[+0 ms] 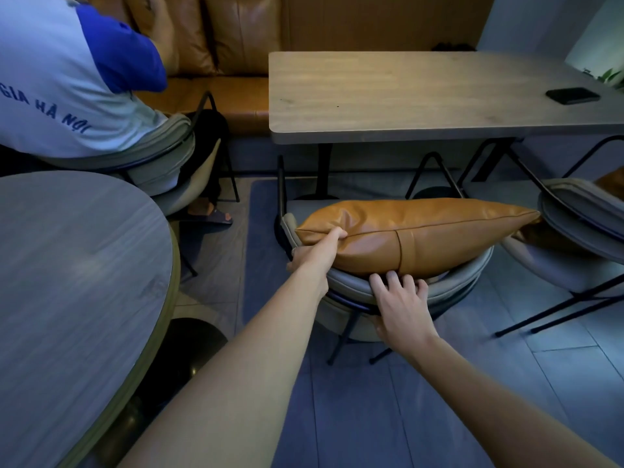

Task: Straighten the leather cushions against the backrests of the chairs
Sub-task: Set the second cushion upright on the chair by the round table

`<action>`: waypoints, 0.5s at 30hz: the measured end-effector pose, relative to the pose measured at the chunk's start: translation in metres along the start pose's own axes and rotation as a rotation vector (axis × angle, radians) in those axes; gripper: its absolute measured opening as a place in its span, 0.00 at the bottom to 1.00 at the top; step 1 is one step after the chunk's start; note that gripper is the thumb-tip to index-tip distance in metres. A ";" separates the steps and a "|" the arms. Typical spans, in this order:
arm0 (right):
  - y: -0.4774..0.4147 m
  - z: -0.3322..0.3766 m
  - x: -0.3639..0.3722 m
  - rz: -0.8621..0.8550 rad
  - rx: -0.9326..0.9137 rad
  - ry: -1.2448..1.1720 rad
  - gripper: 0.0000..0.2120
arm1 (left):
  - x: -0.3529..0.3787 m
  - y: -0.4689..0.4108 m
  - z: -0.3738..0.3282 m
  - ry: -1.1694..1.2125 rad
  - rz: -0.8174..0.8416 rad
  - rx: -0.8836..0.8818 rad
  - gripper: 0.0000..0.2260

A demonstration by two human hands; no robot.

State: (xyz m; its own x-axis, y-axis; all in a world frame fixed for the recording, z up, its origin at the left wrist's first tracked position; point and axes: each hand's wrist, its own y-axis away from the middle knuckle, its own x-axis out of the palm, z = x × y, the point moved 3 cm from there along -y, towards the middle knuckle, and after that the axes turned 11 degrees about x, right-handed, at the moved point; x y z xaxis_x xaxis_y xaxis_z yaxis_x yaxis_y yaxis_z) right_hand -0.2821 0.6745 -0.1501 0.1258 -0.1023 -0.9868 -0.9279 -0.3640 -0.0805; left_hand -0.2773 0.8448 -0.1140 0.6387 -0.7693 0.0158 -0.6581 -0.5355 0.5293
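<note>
Chair [354, 285] rim; cushion [415, 234] (left hand [312, 255])

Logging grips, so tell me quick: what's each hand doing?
Left hand: closed, pinching the cushion.
Right hand: open, fingers on the chair backrest.

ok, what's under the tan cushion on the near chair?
The tan cushion lies across the near chair's curved grey backrest. The left hand grips its left end; the right hand rests on the backrest rim below. The seat under it is mostly covered.

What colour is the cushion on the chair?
Tan-orange leather cushion, seen best in the head view.
</note>
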 end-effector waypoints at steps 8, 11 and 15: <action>-0.001 0.007 0.003 -0.061 0.024 -0.186 0.34 | -0.009 0.000 -0.001 0.053 -0.079 0.045 0.51; 0.001 0.011 0.003 -0.065 0.029 -0.233 0.31 | -0.016 0.000 -0.002 0.051 -0.095 0.058 0.47; 0.000 0.010 0.006 -0.062 0.048 -0.333 0.23 | -0.022 0.000 -0.002 0.040 -0.079 0.039 0.42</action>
State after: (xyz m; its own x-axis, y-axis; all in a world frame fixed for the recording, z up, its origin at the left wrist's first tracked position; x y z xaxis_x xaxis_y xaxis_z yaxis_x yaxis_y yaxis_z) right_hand -0.2850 0.6827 -0.1569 0.0682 0.2291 -0.9710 -0.9385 -0.3155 -0.1404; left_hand -0.2907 0.8630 -0.1126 0.7040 -0.7102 0.0100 -0.6198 -0.6073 0.4970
